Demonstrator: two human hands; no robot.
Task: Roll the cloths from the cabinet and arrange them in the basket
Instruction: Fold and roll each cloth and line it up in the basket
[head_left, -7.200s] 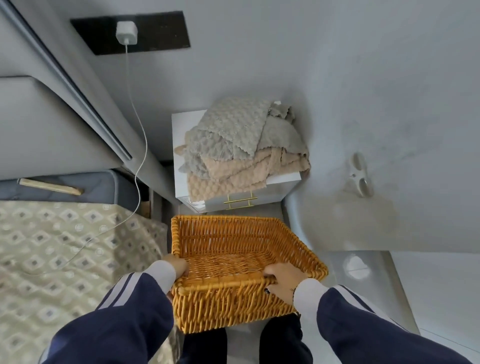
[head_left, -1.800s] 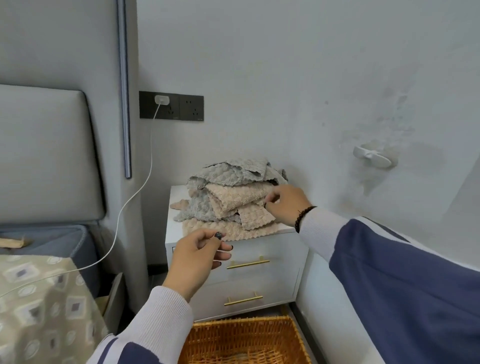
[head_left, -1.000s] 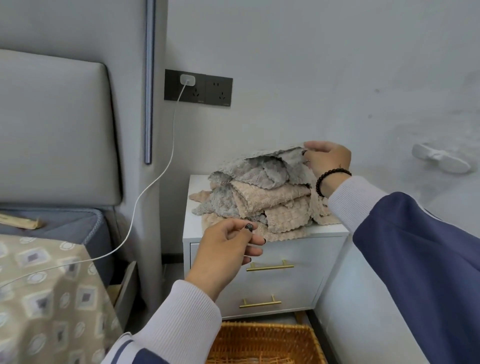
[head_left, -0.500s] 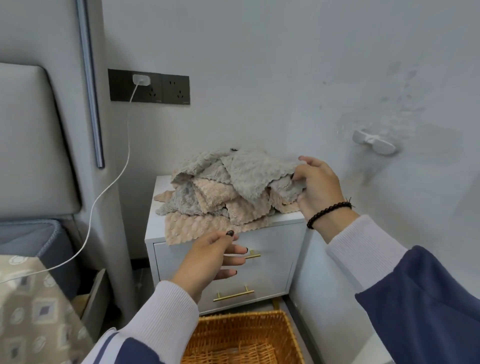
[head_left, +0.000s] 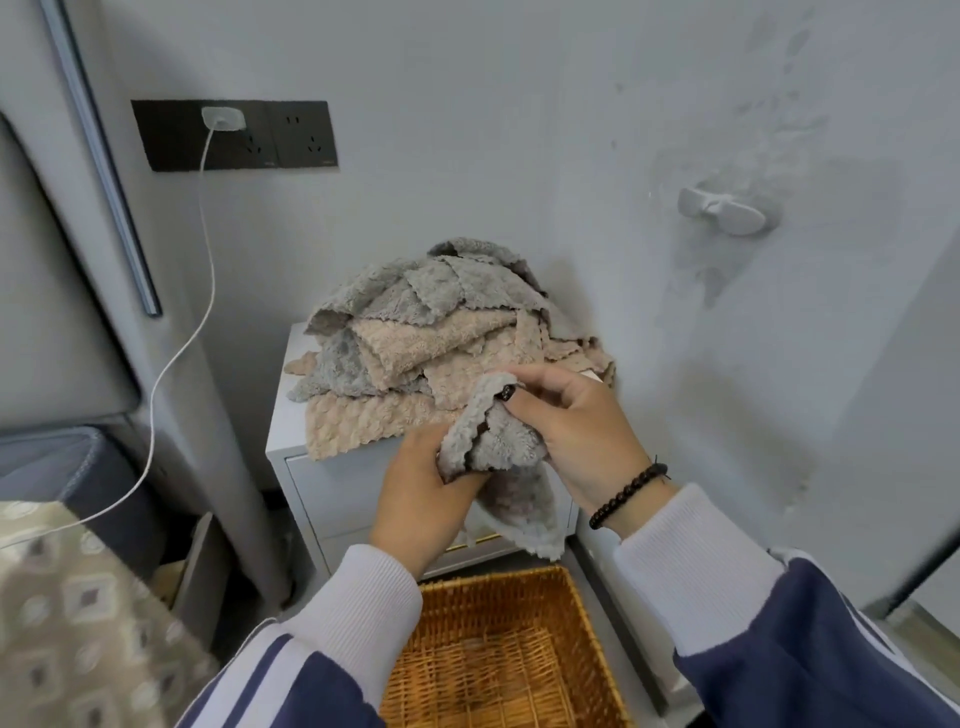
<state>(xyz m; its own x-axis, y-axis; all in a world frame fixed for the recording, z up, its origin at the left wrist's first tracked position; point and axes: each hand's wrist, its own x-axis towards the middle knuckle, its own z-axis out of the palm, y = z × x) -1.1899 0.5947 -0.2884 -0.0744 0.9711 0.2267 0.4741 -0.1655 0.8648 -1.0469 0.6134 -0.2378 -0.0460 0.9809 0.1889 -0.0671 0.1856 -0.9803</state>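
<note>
Two hands meet in front of the white cabinet (head_left: 332, 488), both closed on a single grey cloth (head_left: 501, 447). The left hand (head_left: 423, 499) grips its lower left edge with fingers curled under the fabric, and the right hand (head_left: 576, 426) pinches the upper fold between thumb and fingertips, a dark beaded bracelet (head_left: 626, 491) showing at that wrist. The cloth hangs bunched between them, one corner drooping down in front of the drawer fronts, clear of the heap behind it. That heap of cloths (head_left: 441, 358) sits on the cabinet top, grey ones uppermost and beige ones beneath, a beige piece spilling over the front edge (the pile is loose and tumbled, nothing folded). Below the hands, on the floor just in front of the cabinet, stands the wicker basket (head_left: 498, 654), its woven bottom showing and no cloth visible in the part I can see. To the left a dark wall socket (head_left: 291, 135) carries a white plug (head_left: 223, 115), and its white cable (head_left: 176, 353) trails down across the padded headboard (head_left: 57, 291) toward the patterned bedspread (head_left: 78, 623). A white wall hook (head_left: 722, 210) is fixed to the grey wall to the right of the heap. Both sleeves are navy with white stripes and pale ribbed cuffs.
</note>
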